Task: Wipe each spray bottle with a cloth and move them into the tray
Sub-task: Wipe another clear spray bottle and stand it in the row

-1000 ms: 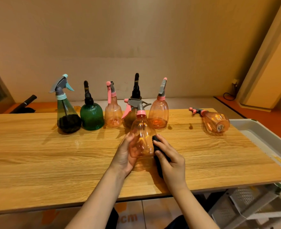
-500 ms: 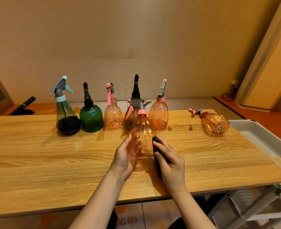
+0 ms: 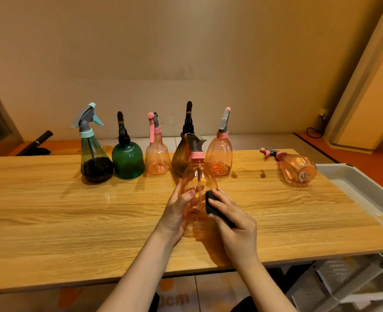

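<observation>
Both hands [image 3: 177, 212] around orange bottle [image 3: 198, 188]

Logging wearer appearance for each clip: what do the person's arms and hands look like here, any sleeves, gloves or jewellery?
Both forearms are bare up to the frame's bottom edge, with no sleeves in view. The left hand and right hand wear no gloves. No rings, watch or bracelet show on the visible fingers and wrists.

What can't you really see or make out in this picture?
Head view only:
- Tray: cut off by the right edge.
- Dark cloth: mostly hidden under the right hand.
- Brown bottle: partly hidden behind the held orange bottle.
- Label on the lying bottle: too small to read.
</observation>
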Demonstrator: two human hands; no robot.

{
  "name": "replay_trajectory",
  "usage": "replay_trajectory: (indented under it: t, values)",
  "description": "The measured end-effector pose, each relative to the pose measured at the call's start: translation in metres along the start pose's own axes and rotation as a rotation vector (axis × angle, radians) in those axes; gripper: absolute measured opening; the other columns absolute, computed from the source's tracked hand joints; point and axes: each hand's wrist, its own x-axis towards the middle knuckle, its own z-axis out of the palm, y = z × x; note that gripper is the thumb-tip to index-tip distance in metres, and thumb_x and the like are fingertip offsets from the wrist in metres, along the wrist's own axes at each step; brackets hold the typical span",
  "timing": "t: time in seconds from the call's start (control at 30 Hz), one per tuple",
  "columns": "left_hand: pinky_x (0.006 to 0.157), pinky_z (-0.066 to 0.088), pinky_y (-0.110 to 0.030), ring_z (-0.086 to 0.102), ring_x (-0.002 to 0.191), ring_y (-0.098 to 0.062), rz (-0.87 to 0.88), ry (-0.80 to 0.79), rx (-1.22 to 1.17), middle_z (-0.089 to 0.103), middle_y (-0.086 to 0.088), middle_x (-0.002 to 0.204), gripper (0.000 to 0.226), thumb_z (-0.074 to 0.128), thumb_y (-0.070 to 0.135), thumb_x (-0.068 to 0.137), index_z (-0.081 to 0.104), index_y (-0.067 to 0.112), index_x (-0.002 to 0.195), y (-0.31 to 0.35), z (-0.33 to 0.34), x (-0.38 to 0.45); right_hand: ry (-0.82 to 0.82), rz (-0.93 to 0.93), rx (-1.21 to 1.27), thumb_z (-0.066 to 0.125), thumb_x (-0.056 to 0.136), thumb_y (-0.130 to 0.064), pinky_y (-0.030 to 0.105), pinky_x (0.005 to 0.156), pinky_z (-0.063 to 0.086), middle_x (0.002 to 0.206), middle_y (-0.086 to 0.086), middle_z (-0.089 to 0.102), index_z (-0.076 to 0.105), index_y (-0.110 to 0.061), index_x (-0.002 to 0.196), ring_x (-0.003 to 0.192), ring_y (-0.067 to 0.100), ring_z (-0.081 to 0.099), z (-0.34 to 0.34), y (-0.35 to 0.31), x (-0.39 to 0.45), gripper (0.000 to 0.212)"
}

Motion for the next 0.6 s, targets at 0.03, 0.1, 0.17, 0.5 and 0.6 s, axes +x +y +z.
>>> replay_trajectory:
  t: [0.03, 0.1, 0.17, 0.5, 0.6]
  values:
    - [0.072, 0.057, -0.034, 0.066, 0.103, -0.029, 0.005, -0.023, 0.004, 0.066, -0.014, 0.119, 0.089, 0.084, 0.044, 0.052, 0.051, 0.021, 0.132, 0.0, 0.0, -0.001, 0.016, 0.021, 0.016, 0.062, 0.081, -0.013, 0.024, 0.101, 0.041, 0.125, -0.022, 0.056, 0.062, -0.013, 0.115, 0.121, 0.015, 0.053, -0.002, 0.0, 0.002, 0.034]
    - [0.082, 0.054, -0.039, 0.063, 0.109, -0.03, 0.006, -0.076, 0.053, 0.064, -0.014, 0.123, 0.081, 0.073, 0.039, 0.063, 0.046, 0.02, 0.136, -0.001, 0.003, -0.003, 0.031, 0.043, 0.023, 0.062, 0.081, -0.015, 0.026, 0.101, 0.042, 0.124, -0.022, 0.057, 0.062, -0.015, 0.115, 0.119, 0.015, 0.054, -0.008, -0.002, 0.012, 0.034]
    - [0.088, 0.053, -0.041, 0.062, 0.113, -0.03, 0.003, -0.145, 0.116, 0.064, -0.012, 0.124, 0.077, 0.069, 0.037, 0.064, 0.046, 0.022, 0.136, -0.001, 0.005, -0.004, 0.029, 0.032, -0.018, 0.064, 0.081, -0.012, 0.028, 0.101, 0.042, 0.124, -0.013, 0.058, 0.062, -0.012, 0.115, 0.119, 0.014, 0.054, -0.014, -0.004, 0.025, 0.034]
    - [0.088, 0.054, -0.039, 0.063, 0.11, -0.029, -0.033, -0.164, 0.143, 0.067, -0.011, 0.118, 0.074, 0.071, 0.034, 0.06, 0.051, 0.021, 0.13, 0.0, 0.008, -0.006, 0.017, 0.117, -0.021, 0.06, 0.084, -0.018, 0.025, 0.101, 0.042, 0.122, -0.007, 0.059, 0.062, -0.018, 0.114, 0.12, 0.008, 0.053, -0.017, 0.001, 0.038, 0.03]
    - [0.092, 0.051, -0.045, 0.062, 0.111, -0.031, -0.046, -0.136, 0.122, 0.066, -0.013, 0.119, 0.075, 0.072, 0.037, 0.058, 0.051, 0.023, 0.13, -0.001, 0.005, -0.005, 0.063, 0.21, 0.055, 0.059, 0.083, -0.011, 0.02, 0.098, 0.041, 0.119, -0.01, 0.06, 0.06, -0.025, 0.112, 0.117, 0.003, 0.053, -0.014, 0.0, 0.039, 0.033]
